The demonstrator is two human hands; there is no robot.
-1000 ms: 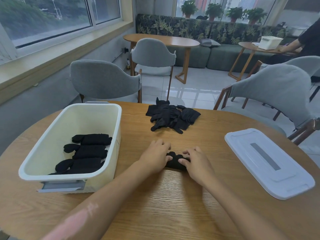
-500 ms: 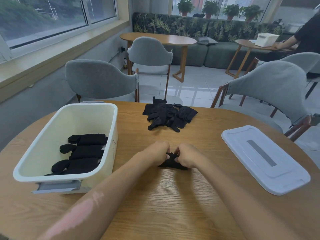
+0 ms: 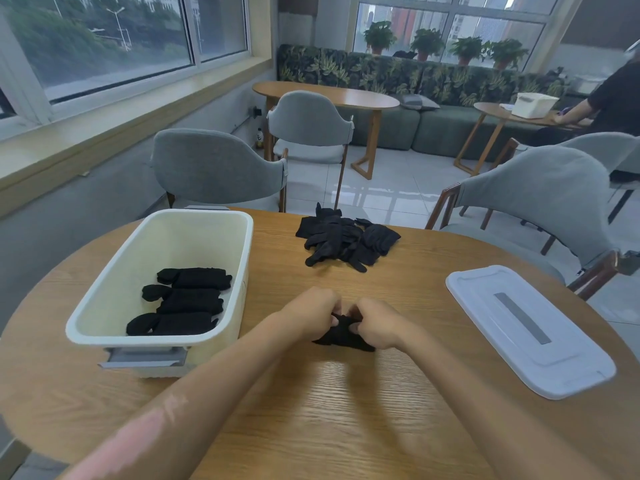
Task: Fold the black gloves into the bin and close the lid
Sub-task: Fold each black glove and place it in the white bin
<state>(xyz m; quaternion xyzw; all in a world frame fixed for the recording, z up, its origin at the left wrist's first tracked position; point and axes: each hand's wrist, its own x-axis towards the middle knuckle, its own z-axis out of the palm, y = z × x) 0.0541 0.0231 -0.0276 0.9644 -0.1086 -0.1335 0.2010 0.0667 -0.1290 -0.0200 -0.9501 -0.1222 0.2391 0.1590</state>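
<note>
While both hands bunch one black glove [image 3: 343,336] at bench centre, folding is mid-way.

Left hand [image 3: 311,315] and right hand [image 3: 375,323] face each other, fingers curled and pinching the glove's top edge; the rest of it lies on the bench [image 3: 311,410]. White bin [image 3: 157,341] at 9 o'clock holds three folded bundles [image 3: 183,299]. Unfolded pile [image 3: 346,242] sits at 12 o'clock, lid [image 3: 526,330] at 3 o'clock, off the bin. Judgement: tuck the cuff tight over the roll, keep thumbs pressing so it does not spring open, then lay it parallel beside the others. Many gloves remain; lid comes last.
</note>
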